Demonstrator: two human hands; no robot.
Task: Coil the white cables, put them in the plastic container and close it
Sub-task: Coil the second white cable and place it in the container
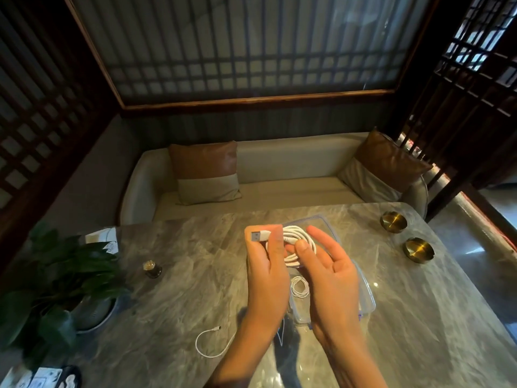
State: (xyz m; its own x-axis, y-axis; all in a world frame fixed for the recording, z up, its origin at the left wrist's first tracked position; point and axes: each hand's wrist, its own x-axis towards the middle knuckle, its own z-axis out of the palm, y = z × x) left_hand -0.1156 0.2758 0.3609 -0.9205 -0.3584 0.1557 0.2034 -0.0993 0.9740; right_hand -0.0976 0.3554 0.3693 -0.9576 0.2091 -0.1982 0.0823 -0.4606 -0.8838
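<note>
Both hands are raised over the marble table [173,278]. My left hand [267,273] pinches the USB plug end of a coiled white cable [296,239]. My right hand [330,267] grips the coil's loops with thumb and fingers. Below them stands the clear plastic container [366,295] with a small coiled white cable [300,287] inside. The clear lid [316,222] lies flat behind the hands. Another white cable [208,344] lies loose on the table to the near left.
A potted plant [56,278] stands at the left edge, with a small dark jar [152,268] near it. Two brass ashtrays [393,222] [418,250] sit at the right. A sofa with cushions [205,172] is beyond the table. Printed cards [42,378] lie bottom left.
</note>
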